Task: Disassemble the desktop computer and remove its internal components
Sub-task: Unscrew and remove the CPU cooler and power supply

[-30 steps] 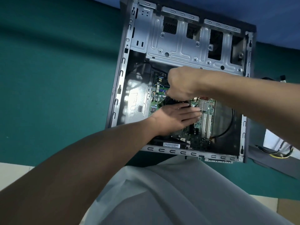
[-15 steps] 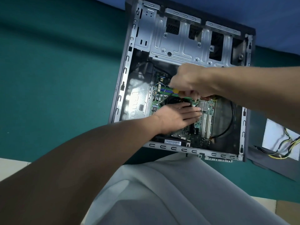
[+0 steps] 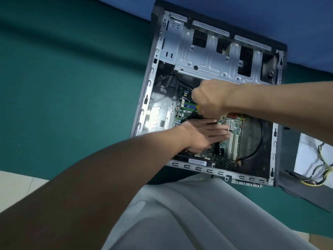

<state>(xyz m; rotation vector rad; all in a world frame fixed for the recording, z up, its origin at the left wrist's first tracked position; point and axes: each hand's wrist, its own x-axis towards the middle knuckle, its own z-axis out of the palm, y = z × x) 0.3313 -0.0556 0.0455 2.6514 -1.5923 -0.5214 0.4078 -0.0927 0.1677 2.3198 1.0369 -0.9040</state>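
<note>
So here's where we're at: the computer case (image 3: pixel 212 56) is lying on its side on the green tabletop (image 3: pixel 72 87), open face up, with the motherboard (image 3: pixel 232 127) still seated in the lower half.

Our left hand (image 3: pixel 203 135) is flat on the board, fingers (image 3: pixel 219 131) stretched out and pointing to the right, gripping nothing, just bracing. Our right hand (image 3: pixel 210 100) comes in from the right edge and sits directly above the left one, curled into a fist around something with a yellow bit (image 3: pixel 252 107) peeking out under it. We'd guess a screwdriver handle, but most of it is hidden, so can't swear to it.

The key thing: whatever we're working on lies straight below the right fist, in the gap between the two hands, roughly mid-board. The tool's axis seems to run down into the board, so the right hand is clearly the nearer, working one. The spot itself is covered, so we can't tell what's being loosened.
</note>
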